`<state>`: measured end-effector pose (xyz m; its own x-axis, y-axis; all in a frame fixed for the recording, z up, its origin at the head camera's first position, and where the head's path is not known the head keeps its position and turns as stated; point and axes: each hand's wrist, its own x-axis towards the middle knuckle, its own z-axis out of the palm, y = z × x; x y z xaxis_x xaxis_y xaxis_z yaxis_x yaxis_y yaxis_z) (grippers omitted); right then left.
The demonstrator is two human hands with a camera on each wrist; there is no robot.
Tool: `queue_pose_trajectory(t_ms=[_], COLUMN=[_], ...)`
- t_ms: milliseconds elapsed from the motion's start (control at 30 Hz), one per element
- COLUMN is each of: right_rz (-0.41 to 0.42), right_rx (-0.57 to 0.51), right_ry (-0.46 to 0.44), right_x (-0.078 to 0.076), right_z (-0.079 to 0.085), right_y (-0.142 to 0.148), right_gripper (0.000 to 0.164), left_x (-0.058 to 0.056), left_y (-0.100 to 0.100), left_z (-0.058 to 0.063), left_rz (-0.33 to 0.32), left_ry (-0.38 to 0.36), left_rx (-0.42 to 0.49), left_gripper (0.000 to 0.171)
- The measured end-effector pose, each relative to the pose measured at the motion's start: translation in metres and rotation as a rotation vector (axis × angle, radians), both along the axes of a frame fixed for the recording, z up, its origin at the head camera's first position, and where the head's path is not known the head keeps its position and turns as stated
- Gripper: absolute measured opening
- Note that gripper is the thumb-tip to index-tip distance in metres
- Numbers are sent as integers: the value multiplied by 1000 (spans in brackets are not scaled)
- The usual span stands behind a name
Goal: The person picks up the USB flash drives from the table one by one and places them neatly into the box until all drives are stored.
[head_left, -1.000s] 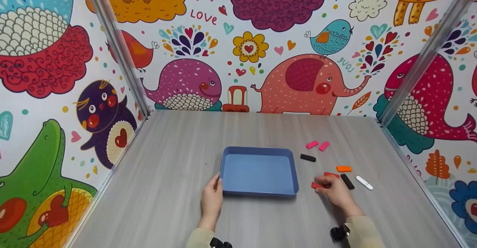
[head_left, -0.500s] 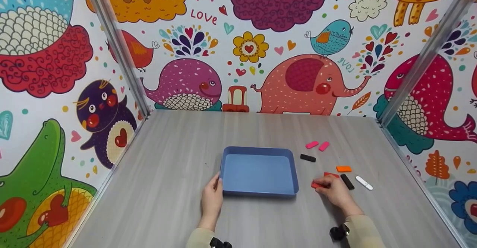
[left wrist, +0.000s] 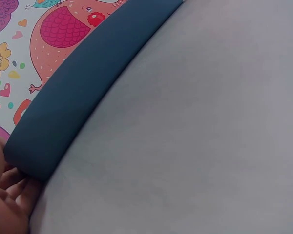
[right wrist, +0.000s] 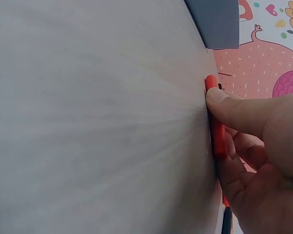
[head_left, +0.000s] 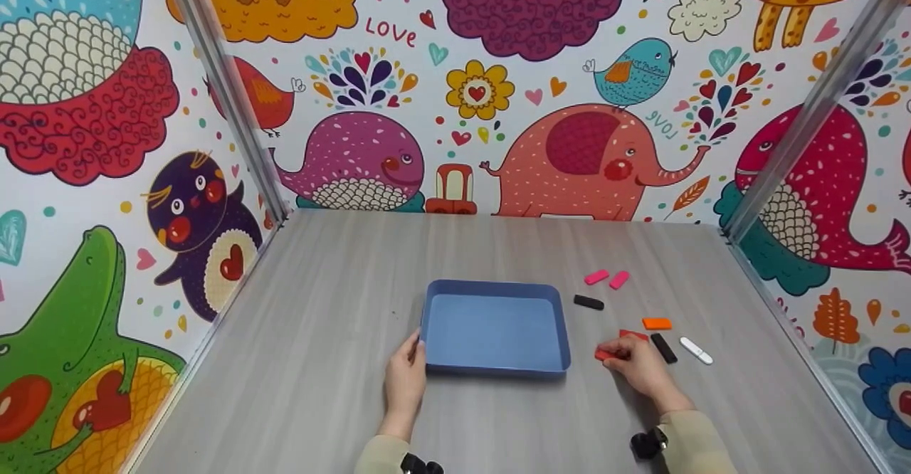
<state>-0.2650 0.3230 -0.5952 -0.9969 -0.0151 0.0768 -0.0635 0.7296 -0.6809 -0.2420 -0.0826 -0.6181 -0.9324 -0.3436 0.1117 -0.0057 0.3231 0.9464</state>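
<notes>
At the near left corner of a shallow blue tray (head_left: pixel 496 332), my left hand (head_left: pixel 405 381) grips the side wall. In the left wrist view the tray's dark outer wall (left wrist: pixel 88 83) runs away from my hand (left wrist: pixel 10 195), with fingers curled at its lower edge. To the right of the tray, my right hand (head_left: pixel 639 367) pinches a small red stick, likely a USB flash drive (head_left: pixel 603 354). The right wrist view has my thumb on the near side of this red flash drive (right wrist: pixel 218 131), fingers behind it, close over the table. A second red flash drive (head_left: pixel 632 334) lies just beyond, partly hidden by that hand.
Similar small sticks lie about on the right: two pink ones (head_left: pixel 596 277), a black one (head_left: pixel 588 302) near the tray, an orange one (head_left: pixel 656 324), another black one (head_left: pixel 664 348) and a white one (head_left: pixel 696 351). Patterned walls (head_left: pixel 341 161) enclose the wooden table (head_left: pixel 320 296).
</notes>
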Motion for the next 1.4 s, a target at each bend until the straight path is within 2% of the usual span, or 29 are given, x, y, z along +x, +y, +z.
queue_pose_trajectory(t_ms=[267,533,767,1100,1400], right_rz=[-3,30,27,20,8], right_rx=[29,15,-1,16,-21], right_ry=[-20,-23,-4,-28,-31], right_x=[1,0,1,1,1], right_z=[2,8,12,27,38], right_y=[0,-1,-5,-14,-23], right_gripper=[18,16,16,16,18], left_x=[1,1,1,1,1], left_y=[0,0,-1,-1,-1], left_z=[0,0,0,1,3], left_rz=[-1,-8,-4,-4,-11], left_ry=[2,9,3,-14,-13], left_rx=[10,17,6,7,24], left_gripper=[36,36,36,37,37])
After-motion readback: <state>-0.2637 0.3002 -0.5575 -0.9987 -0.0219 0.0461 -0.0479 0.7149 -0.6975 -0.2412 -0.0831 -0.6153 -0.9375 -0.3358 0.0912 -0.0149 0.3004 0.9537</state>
